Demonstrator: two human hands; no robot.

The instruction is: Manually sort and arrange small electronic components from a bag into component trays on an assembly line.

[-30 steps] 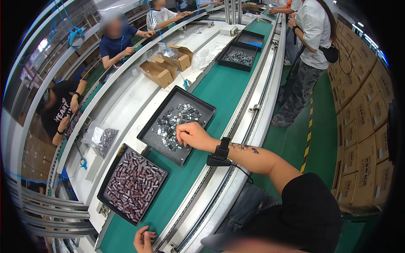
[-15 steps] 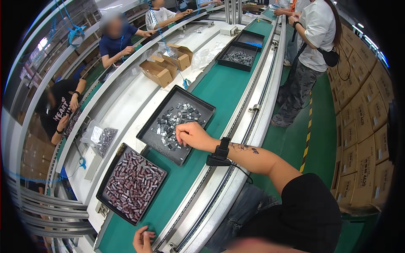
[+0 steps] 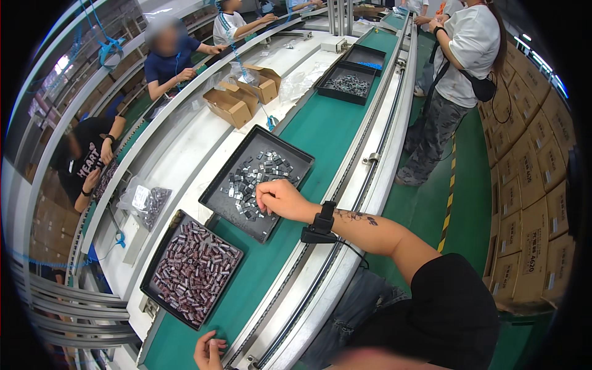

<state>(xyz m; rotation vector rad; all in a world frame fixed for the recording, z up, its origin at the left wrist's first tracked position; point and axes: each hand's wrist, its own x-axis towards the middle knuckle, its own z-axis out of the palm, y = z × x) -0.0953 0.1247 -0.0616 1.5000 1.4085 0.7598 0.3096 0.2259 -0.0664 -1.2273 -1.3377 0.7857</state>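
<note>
My right hand (image 3: 281, 198) reaches over a black tray (image 3: 213, 196) of small black and silver parts (image 3: 242, 180). Its fingers are bent down and pressed together at the near side of the pile; what they hold, if anything, is hidden. At the lower edge my left hand (image 3: 208, 353) hovers by the belt with fingers loosely curled and apart, nothing between them. Closest to it stands a second black tray (image 3: 145, 285), filled with brownish-red, silver-ended cylindrical components (image 3: 192, 271). Both trays sit at the left side of the green conveyor belt (image 3: 262, 265).
Two more black trays (image 3: 319, 86) stand farther up the belt. Left of it are open cardboard boxes (image 3: 229, 108) and a plastic bag of components (image 3: 151, 205). A metal rail (image 3: 308, 283) runs along my side. A person (image 3: 465, 61) stands at right by stacked cartons (image 3: 524, 185).
My two hands and the nearby trays stay practically where they were. The standing person at the far right has shifted slightly, and the seated worker at the left has moved a little.
</note>
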